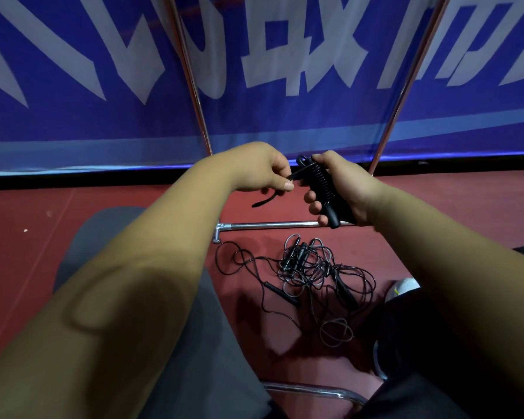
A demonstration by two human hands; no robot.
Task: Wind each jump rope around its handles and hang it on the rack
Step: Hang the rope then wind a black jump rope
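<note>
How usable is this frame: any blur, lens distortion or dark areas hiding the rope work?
Head view: wide-angle distortion splays the rack poles outward; banner lettering is soft; forearms are shaded, yet the left hand, right hand and wound rope read clearly; the tangled ropes partly merge with dark shadows on the red floor.

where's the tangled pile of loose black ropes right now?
Head view, lower centre-right: the tangled pile of black jump ropes lies on the red floor, just this side of the chrome base bar of the rack, below the right hand in frame.
</note>
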